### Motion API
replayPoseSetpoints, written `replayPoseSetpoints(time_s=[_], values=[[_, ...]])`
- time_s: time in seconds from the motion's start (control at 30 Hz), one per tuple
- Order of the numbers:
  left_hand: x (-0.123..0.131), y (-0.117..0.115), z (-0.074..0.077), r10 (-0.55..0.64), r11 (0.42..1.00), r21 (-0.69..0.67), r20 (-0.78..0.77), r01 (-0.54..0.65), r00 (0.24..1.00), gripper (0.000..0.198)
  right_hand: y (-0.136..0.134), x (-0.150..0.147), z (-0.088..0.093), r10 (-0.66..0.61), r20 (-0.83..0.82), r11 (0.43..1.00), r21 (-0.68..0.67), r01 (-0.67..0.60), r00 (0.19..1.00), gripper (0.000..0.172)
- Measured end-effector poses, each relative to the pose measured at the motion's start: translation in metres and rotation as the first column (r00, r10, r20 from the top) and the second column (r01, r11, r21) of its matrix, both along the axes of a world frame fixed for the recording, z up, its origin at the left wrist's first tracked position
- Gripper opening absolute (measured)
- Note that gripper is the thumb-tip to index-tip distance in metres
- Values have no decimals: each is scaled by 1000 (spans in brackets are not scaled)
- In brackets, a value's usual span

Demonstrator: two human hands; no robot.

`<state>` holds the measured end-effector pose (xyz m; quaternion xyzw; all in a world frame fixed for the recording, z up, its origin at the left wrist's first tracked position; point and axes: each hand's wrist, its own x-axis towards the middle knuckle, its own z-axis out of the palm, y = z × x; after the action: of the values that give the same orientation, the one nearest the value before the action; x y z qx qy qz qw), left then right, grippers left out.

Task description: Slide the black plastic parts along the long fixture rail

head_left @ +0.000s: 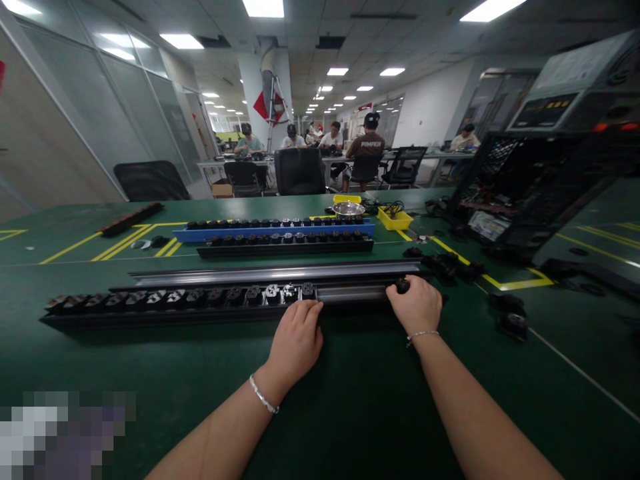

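Observation:
A long black rail lies across the green table, with a row of black socket modules filling its left and middle part. My left hand rests on the rail's near edge beside the last module, fingers pressed together; whether anything is between them is hidden. Farther right, my right hand is closed on a small black part at the rail's right end. Between my hands the rail's channel shows bare. Just behind lies another long rail with a shiny inner strip.
Beyond are a blue rail and a black rail with modules, a metal bowl and a yellow tray. Loose black parts lie right, near an open black machine case. Several people sit at far tables.

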<state>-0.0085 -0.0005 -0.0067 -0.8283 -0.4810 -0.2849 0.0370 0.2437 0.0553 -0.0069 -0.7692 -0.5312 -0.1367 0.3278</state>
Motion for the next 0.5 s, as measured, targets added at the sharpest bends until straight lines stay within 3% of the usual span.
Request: replayPoseSetpoints(time_s=[0.13, 0.5], values=[[0, 1, -1, -4, 1000, 20, 14, 4, 1000, 44, -3, 3, 3, 34, -7, 998, -53, -34, 999, 30], [0, 0, 1, 3, 1000, 1, -3, -3, 1000, 43, -3, 4, 3, 40, -30, 999, -18, -41, 999, 34]])
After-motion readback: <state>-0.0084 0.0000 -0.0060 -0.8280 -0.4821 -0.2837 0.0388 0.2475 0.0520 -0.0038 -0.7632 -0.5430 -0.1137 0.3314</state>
